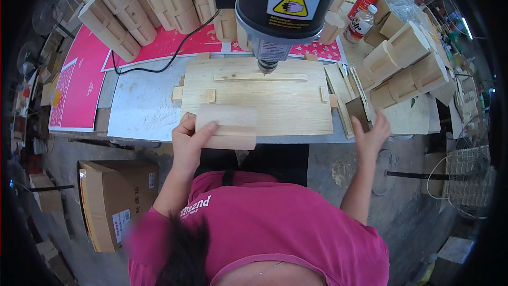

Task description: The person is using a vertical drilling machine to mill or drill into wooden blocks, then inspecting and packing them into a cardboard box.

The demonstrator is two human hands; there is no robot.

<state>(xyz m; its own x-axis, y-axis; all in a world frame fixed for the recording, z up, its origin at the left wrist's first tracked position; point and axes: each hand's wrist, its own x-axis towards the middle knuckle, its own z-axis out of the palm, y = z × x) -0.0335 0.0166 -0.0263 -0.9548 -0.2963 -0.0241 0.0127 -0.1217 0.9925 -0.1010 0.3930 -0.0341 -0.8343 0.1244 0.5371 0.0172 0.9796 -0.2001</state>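
The left hand [186,142] grips a pale wooden block [233,118] at the board's [296,119] near edge, not yet beneath the drill chuck [267,65] (whether it's already bored, I can't tell); the right hand [372,136] spreads wide, empty.

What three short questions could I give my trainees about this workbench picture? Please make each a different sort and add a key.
1. Which hand holds the pale wooden piece near the front edge of the flat board?

2. True or false: the person is wearing thick work gloves.

3. Multiple choice: what hangs above the far part of the flat board?
A. a hand saw
B. a drill head
C. a glue gun

Key
1. The left hand, with its thumb on top.
2. False: the left hand and the right hand are both bare.
3. B.
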